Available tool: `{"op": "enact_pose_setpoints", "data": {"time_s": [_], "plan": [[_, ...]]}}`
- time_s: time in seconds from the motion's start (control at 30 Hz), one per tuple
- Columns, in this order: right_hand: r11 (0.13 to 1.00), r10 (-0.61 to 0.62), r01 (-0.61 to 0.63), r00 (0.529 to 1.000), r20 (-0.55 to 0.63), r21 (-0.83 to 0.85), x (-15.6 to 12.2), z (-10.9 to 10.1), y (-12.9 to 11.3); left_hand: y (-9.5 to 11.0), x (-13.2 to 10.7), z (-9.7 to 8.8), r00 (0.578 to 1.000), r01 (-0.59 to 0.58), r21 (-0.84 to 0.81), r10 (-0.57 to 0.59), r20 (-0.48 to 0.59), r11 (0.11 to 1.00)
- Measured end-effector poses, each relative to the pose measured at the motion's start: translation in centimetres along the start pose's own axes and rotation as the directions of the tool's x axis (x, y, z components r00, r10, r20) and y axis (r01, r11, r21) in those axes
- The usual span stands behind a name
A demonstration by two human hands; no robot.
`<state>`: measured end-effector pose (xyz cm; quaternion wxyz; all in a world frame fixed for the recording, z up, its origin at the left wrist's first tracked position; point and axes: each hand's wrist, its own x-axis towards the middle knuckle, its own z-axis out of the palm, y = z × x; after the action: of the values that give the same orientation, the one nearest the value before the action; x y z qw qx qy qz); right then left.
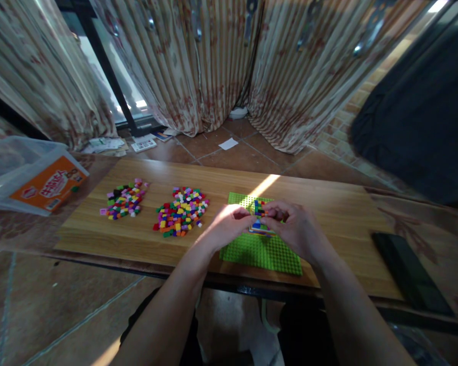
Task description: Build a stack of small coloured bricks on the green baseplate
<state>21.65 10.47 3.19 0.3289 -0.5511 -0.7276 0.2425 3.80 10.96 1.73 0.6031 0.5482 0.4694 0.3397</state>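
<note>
A bright green studded baseplate (262, 249) lies on a wooden board (137, 234). A small stack of coloured bricks (258, 207) stands on the plate. My left hand (229, 226) and my right hand (293, 226) meet over that stack, fingers curled and pinched around it. What the fingertips hold is too small to make out. Two heaps of small coloured bricks lie to the left: a larger heap (181, 212) near my left hand, a smaller heap (124, 199) farther left.
A clear plastic box with an orange label (46, 188) sits at the far left. A dark flat phone-like slab (410, 274) lies at the right on the table. Patterned curtains hang behind, with papers on the tiled floor. A dark cloth mass fills the upper right.
</note>
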Motion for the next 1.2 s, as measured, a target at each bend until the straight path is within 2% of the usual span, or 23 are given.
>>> {"op": "enact_pose_setpoints", "data": {"time_s": [0.1,0.23,0.57,0.7,0.77,0.83,0.93,1.03,1.1,1.2], "plan": [[0.999,0.027,-0.028,0.999,0.016,0.025,0.1,0.1,0.0,0.2,0.1,0.3,1.000,0.009,-0.080,-0.011,-0.018,0.997],[0.999,0.004,-0.006,0.999,0.036,0.035,0.2,0.0,0.0,0.1,0.4,0.5,0.999,0.011,-0.138,-0.016,-0.032,0.990],[0.997,-0.066,0.069,0.996,0.060,-0.046,0.4,-0.2,-0.6,-0.3,0.4,0.4,0.999,-0.018,-0.164,0.012,-0.038,0.986],[0.999,-0.043,0.041,0.996,0.075,0.034,0.2,-0.5,-0.7,-0.3,0.3,0.2,0.998,-0.049,-0.123,0.044,-0.042,0.991],[0.994,-0.030,0.025,0.999,0.041,0.105,0.1,-0.8,-0.9,-0.3,0.2,-0.2,0.997,-0.048,-0.087,0.042,-0.069,0.995],[0.990,-0.021,0.034,0.995,-0.095,0.134,0.1,-1.1,-1.3,-0.1,0.2,-0.9,0.990,-0.049,-0.088,0.037,-0.136,0.995],[0.981,-0.028,0.095,0.931,-0.363,0.170,0.0,-1.2,-2.1,0.2,0.1,-2.3,0.963,-0.087,-0.167,0.040,-0.266,0.982],[0.963,-0.078,0.195,0.860,-0.505,0.184,-0.1,-0.6,-2.8,0.5,0.0,-3.7,0.916,-0.161,-0.218,0.063,-0.396,0.962],[0.957,-0.146,0.250,0.851,-0.504,0.145,-0.4,0.2,-3.3,0.7,-0.1,-4.5,0.873,-0.219,-0.230,0.086,-0.479,0.948],[0.946,-0.273,0.318,0.889,-0.367,0.068,-1.0,1.6,-4.4,1.0,-0.4,-5.8,0.806,-0.297,-0.252,0.100,-0.584,0.921]]}}
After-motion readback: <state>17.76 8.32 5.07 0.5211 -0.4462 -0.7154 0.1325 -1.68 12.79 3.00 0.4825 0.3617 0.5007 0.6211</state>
